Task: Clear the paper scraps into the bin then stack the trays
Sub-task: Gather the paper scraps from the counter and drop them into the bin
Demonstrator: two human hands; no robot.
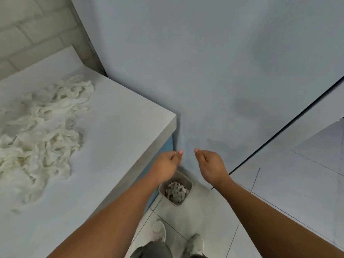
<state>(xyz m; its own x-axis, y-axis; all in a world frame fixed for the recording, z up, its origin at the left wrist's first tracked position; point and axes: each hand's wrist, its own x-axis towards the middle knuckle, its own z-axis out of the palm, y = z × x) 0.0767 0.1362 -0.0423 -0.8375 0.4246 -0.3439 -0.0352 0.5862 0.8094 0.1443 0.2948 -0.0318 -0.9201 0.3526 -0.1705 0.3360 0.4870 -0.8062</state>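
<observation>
A heap of pale shredded paper scraps point(42, 125) lies on the white counter point(111, 127) at the left. A small beige bin point(187, 180) stands on the floor below the counter's corner, with scraps inside it. My left hand point(168, 162) and my right hand point(210, 163) hover side by side above the bin, apart from each other. Their fingers are curled in, and nothing shows in either hand. No trays are in view.
A plain grey wall point(214, 62) rises straight ahead. A white surface with a dark edge point(297, 164) sits at the right. My shoes point(159, 230) stand on the tiled floor close to the bin.
</observation>
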